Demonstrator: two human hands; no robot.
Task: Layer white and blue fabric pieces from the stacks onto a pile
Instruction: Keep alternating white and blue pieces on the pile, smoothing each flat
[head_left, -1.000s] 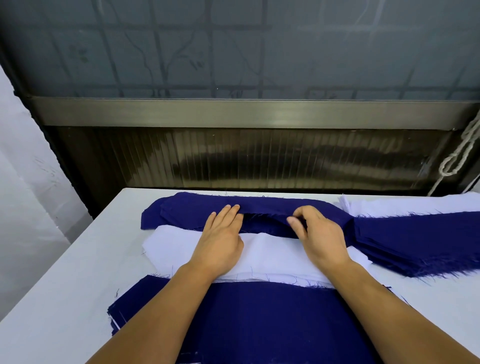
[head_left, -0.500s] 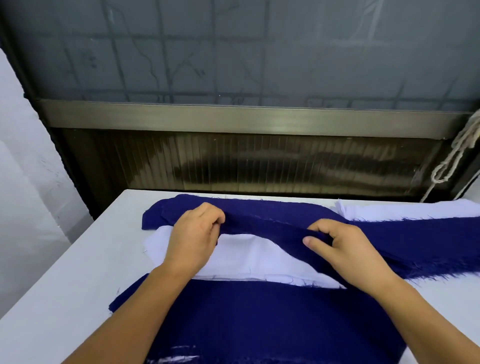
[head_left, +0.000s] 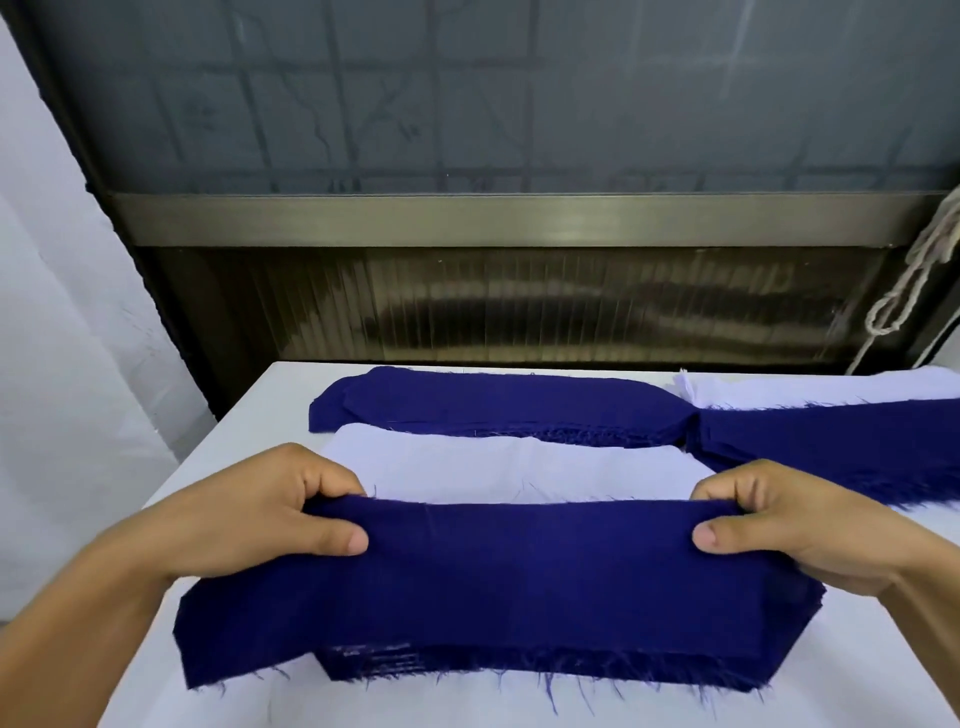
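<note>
In the head view, a blue piece (head_left: 498, 577) is being pinched at its far corners by the left hand (head_left: 249, 514) and right hand (head_left: 779, 525), just above the pile (head_left: 374, 667); edges should be squared before it is being lowered.

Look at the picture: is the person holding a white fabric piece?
No, both the left hand and right hand grip a blue fabric piece.

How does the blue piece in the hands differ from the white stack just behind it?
The blue piece is lifted and stretched between the left hand and right hand; the white stack lies flat on the table, untouched. The blue piece is dark, the white stack pale. Both are long strips with frayed edges.
</note>
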